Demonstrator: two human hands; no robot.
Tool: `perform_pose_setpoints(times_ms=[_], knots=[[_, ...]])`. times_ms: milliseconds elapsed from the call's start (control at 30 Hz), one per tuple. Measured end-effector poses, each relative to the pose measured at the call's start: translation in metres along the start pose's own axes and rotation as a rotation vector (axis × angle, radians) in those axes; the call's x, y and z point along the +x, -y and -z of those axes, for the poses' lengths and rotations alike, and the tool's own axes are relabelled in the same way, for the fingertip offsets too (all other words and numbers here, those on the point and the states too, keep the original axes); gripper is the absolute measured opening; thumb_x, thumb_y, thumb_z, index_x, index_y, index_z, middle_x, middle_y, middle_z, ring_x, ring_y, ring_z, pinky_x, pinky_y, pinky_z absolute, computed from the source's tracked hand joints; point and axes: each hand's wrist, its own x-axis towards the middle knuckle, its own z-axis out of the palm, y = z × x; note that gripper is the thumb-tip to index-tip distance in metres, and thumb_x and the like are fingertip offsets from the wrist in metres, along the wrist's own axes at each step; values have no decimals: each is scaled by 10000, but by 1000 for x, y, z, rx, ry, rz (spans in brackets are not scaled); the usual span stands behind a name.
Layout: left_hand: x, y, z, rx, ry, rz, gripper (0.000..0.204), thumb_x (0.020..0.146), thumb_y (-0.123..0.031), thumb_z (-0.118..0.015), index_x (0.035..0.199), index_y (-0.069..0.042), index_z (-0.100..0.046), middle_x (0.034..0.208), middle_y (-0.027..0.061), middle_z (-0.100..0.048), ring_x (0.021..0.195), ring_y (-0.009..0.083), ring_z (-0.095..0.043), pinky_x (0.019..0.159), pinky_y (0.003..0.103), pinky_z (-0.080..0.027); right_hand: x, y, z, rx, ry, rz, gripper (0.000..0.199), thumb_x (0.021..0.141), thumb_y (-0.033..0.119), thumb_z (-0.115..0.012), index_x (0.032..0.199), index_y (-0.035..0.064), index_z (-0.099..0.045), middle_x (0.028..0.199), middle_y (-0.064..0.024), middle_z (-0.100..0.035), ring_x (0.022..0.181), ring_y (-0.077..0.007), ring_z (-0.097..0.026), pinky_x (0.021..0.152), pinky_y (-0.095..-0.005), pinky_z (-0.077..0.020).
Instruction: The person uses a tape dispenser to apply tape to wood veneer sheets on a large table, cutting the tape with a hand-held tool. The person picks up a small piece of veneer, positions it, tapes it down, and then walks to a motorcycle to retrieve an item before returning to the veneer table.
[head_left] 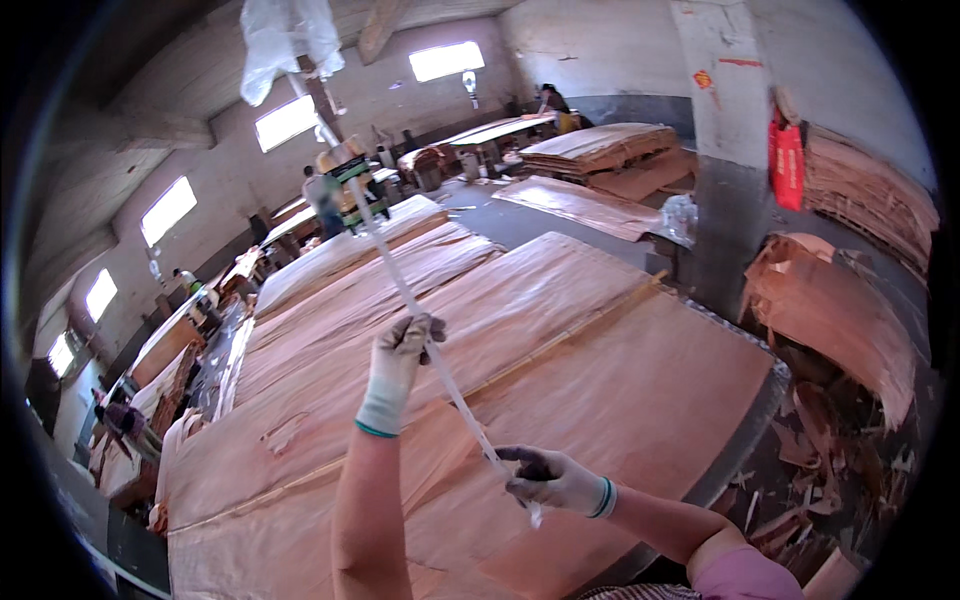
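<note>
A long white tape strip [392,270] runs down from a roll holder [345,160] hanging overhead to my hands. My left hand [400,355], in a white knit glove, is raised and pinches the strip partway along. My right hand [553,480], gloved too, grips the strip's lower end just above the wood, with a short tail hanging below the fingers. Under both hands lies a large sheet of reddish wood veneer [600,380] on a table, with a seam running across it.
More veneer-covered tables [350,250] stretch away to the back, where several people stand. Veneer stacks [600,145] sit on the floor at the rear and curled sheets [840,310] at right. A concrete pillar [725,150] stands right; scraps [800,480] litter the floor.
</note>
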Motion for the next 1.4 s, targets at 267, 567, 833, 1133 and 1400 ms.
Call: perform_pose_setpoints(times_ms=[267,567,833,1133,1400], knots=[[-36,11,15,-510,-65,130,553,915,-468,-511,1164,24,-553,744,47,-628,601,133,-559,569,265,-454,-117,50,31,622,71,19,561,888,154,-554,1385,18,-332,554,9,-395,427,-73,-326,444,-223,-265],[-109,55,-65,-1544,-209,522,671,883,-573,-464,1204,16,-486,830,35,-637,690,197,-583,663,324,-478,-145,51,28,702,11,96,531,907,162,-530,1396,72,-344,545,2,-398,432,-75,-307,455,-234,-261],[-151,43,-117,-803,58,449,428,961,-354,-438,1260,-49,-462,868,96,-641,702,199,-597,630,338,-474,-100,83,26,553,38,-82,191,908,216,-550,1046,88,-521,586,20,-418,455,-75,-353,427,-232,-268],[-148,14,-121,547,48,172,493,915,-199,-462,1325,46,-339,721,99,-673,652,264,-661,573,379,-493,110,76,39,-426,-164,-533,182,814,203,-634,695,76,-582,572,-32,-518,427,-134,-453,394,-324,-359],[-180,16,-101,51,-172,138,420,959,-133,-463,1336,44,-403,809,82,-659,647,94,-602,577,236,-491,115,63,125,-32,-126,-297,182,892,200,-505,860,47,-597,598,-44,-526,514,-140,-500,496,-295,-423]])
